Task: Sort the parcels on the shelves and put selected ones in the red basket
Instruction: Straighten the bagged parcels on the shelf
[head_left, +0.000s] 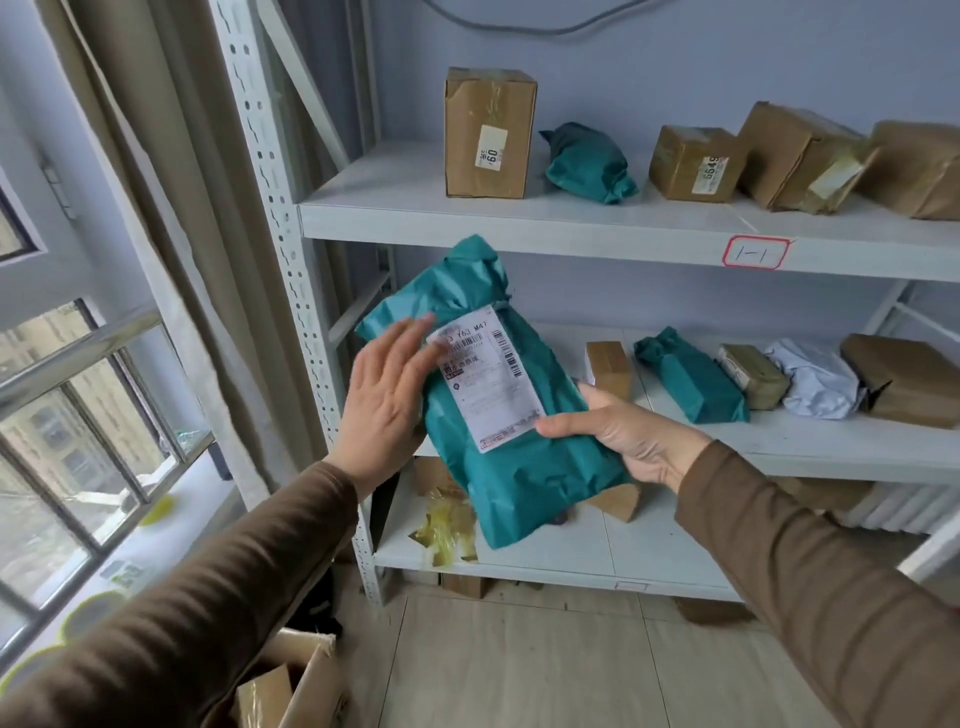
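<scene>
A large teal parcel (519, 467) with a white shipping label facing me is held up in front of the grey shelves (519, 221). My right hand (628, 436) grips its right edge, thumb across the label's lower corner. My left hand (387, 395) lies flat with fingers spread against the parcel's left side, touching the label's edge. On the top shelf stand a tall brown box (488, 132), a small teal parcel (589, 163) and more brown boxes. The middle shelf carries another teal parcel (691, 376), small boxes and a white bag (818, 382). No red basket is in view.
A white perforated shelf post (291, 260) rises at the left, with a beige curtain and a window beside it. An open cardboard box (296, 686) sits on the floor at bottom left. Tape rolls lie on the windowsill. The lower shelf holds boxes and yellow tape scraps (447, 530).
</scene>
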